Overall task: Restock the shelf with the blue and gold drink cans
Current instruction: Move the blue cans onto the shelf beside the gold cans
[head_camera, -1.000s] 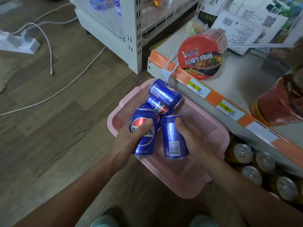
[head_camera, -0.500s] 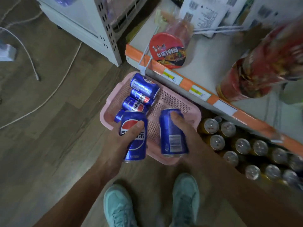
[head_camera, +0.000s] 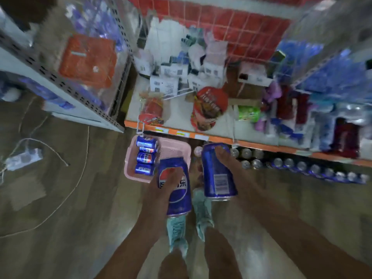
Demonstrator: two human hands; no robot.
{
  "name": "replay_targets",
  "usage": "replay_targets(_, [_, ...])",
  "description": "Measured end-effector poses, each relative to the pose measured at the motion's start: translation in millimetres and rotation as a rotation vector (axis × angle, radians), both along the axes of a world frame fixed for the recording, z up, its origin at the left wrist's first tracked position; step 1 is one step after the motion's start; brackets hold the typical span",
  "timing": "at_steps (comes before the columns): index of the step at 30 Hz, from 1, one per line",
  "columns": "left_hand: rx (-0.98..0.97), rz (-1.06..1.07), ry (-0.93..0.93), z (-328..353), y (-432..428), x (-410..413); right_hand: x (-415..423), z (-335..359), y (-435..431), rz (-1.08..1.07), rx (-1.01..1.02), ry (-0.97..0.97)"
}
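My left hand [head_camera: 161, 186] grips a blue cola can [head_camera: 178, 200] with a red and white logo, held above the floor. A second blue can [head_camera: 217, 174], its barcode facing me, is held in my right hand [head_camera: 227, 160]. Both cans are lifted clear of the pink basket [head_camera: 177, 148] on the floor, where several more blue cans [head_camera: 146, 156] lie on their sides. Beneath the orange-edged shelf [head_camera: 251, 142] stands a low row of cans [head_camera: 302, 168], gold ones towards the left and blue ones to the right, seen from their tops.
Instant noodle bowls [head_camera: 209, 107] and packets lie on the upper shelf. A white shelving unit [head_camera: 80, 89] stands at the left. A power strip [head_camera: 24, 159] and cables lie on the wood floor. My shoes [head_camera: 177, 230] are below the cans. The view is blurred.
I have risen and the view has pulled back. Both hands have lifted their cans up and away from the basket, which now looks smaller and farther off.
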State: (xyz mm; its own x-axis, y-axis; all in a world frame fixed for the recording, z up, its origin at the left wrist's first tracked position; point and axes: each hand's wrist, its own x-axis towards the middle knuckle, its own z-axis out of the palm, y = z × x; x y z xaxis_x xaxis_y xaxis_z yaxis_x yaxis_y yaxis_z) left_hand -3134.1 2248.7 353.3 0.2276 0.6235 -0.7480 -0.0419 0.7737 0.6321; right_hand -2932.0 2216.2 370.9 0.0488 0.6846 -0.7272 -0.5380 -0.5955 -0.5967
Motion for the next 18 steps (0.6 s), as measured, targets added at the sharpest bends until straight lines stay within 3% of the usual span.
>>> replay_targets(7, [0.075, -0.222, -0.061, 140, -11, 57, 33, 122, -64, -0.233, 0.094, -0.096])
replay_targets(18, [0.128, -0.555, -0.049, 234, -106, 175, 128, 215, -226, -0.597, 0.061, -0.232])
